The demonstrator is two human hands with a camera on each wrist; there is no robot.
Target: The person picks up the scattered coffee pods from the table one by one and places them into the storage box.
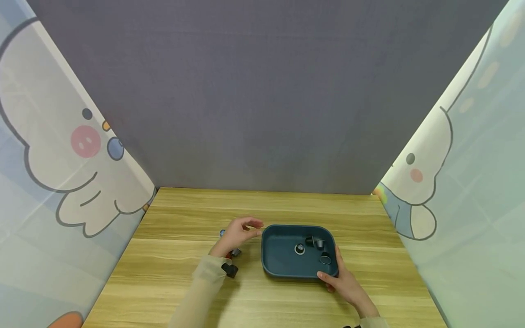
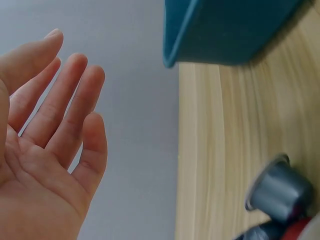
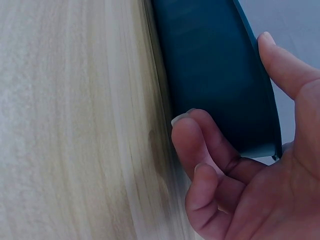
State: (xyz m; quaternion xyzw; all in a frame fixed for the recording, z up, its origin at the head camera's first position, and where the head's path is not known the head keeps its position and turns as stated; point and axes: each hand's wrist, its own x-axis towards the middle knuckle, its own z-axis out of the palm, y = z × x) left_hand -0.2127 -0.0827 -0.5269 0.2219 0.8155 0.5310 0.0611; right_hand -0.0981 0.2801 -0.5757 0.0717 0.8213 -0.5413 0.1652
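A dark teal tray (image 1: 283, 263) sits on the wooden table with several coffee capsules in it, among them a capsule (image 1: 300, 248) near its middle and a capsule (image 1: 325, 258) at the right. My right hand (image 1: 343, 283) holds the tray's near right corner, thumb on the rim and fingers (image 3: 187, 142) curled against the outer wall. Just left of the tray, my left hand (image 1: 237, 232) hovers with nothing in it, its fingers (image 2: 62, 110) loosely spread. Near the left wrist lie more capsules, including a grey capsule (image 2: 282, 192); the wrist partly hides them.
The wooden table (image 1: 184, 218) meets a grey back panel (image 1: 262, 100). Cartoon-printed panels stand along the left side (image 1: 61, 182) and right side (image 1: 463, 182). A small blue item (image 1: 222, 233) shows beside the left hand.
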